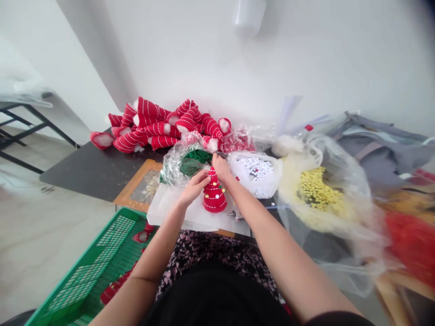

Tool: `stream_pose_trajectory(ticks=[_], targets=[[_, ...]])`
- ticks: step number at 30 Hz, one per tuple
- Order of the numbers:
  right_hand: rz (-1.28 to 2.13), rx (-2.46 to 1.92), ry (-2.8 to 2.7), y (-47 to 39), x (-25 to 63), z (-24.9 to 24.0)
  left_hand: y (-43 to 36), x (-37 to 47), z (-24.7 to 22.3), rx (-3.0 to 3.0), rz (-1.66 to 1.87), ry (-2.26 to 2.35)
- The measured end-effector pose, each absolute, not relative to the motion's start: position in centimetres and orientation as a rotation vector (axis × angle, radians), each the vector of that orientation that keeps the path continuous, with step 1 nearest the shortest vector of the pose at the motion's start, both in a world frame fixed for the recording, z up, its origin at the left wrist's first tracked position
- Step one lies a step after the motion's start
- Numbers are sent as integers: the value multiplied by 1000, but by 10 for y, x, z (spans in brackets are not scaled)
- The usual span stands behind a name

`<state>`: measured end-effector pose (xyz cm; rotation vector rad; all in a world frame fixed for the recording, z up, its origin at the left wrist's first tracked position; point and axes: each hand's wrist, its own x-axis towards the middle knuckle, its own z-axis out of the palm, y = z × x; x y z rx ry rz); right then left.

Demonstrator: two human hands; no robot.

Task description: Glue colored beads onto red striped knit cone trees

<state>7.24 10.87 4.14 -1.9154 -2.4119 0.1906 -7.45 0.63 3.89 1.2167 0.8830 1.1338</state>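
Note:
A red cone-shaped Christmas tree (215, 199) with a white spiral cord and small coloured pompoms stands upright on white paper (170, 209) in front of me. My left hand (196, 186) is at the tree's upper left side, fingers stretched toward it; whether they press on it I cannot tell. My right hand (221, 168) reaches past the tree's tip, between a clear bag of green pompoms (197, 156) and a bag of white pompoms (255, 168). Its fingers are bent together, and what they hold is hidden. Right of the tree's base, a small metal-tipped tool (235, 214) lies partly behind my forearm.
Stuffed red cones (149, 131) are heaped along the wall. A green basket (112, 231) with more red cones stands at the lower left. An orange-brown framed panel (136, 183) lies left of the paper. A bag of yellow pompoms (319, 188) and red material (411, 244) are at right.

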Motion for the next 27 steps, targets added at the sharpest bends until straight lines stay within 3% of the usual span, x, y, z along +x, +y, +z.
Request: stream_pose_trajectory(ticks=[21,27], targets=[[484,-1651,-2239,124,85,44,6,-67,34,1098,1177,910],[536,-1438,-2028,87,122,66,9,-64,29,1022,1224,937]])
